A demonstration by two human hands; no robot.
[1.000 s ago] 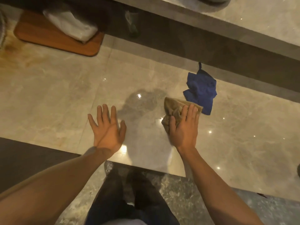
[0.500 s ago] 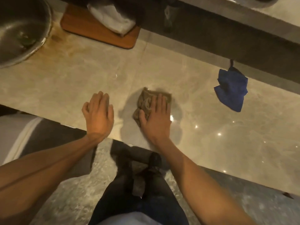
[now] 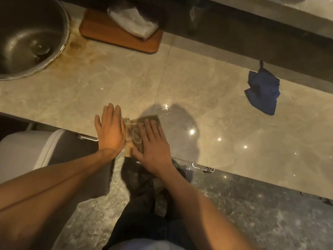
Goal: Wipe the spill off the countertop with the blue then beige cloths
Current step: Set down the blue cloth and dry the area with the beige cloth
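The beige cloth (image 3: pixel 134 129) lies flat at the front edge of the marble countertop (image 3: pixel 207 83). My right hand (image 3: pixel 153 147) presses down on it with fingers spread over it. My left hand (image 3: pixel 110 130) rests flat on the counter just left of the cloth, fingers together, touching its edge and holding nothing. A wet sheen (image 3: pixel 180 123) shows on the stone right of the cloth. The blue cloth (image 3: pixel 262 92) lies crumpled at the back right, apart from both hands.
A round metal sink (image 3: pixel 27 37) sits at the back left. A wooden board (image 3: pixel 149 44) with a white bag on it stands behind. A dark raised ledge (image 3: pixel 252 33) runs along the back. A white bin (image 3: pixel 27 150) stands below the counter, left.
My right hand has slid the beige cloth left and toward the front edge, until it meets my left hand. The view has shifted left, showing more of the sink.
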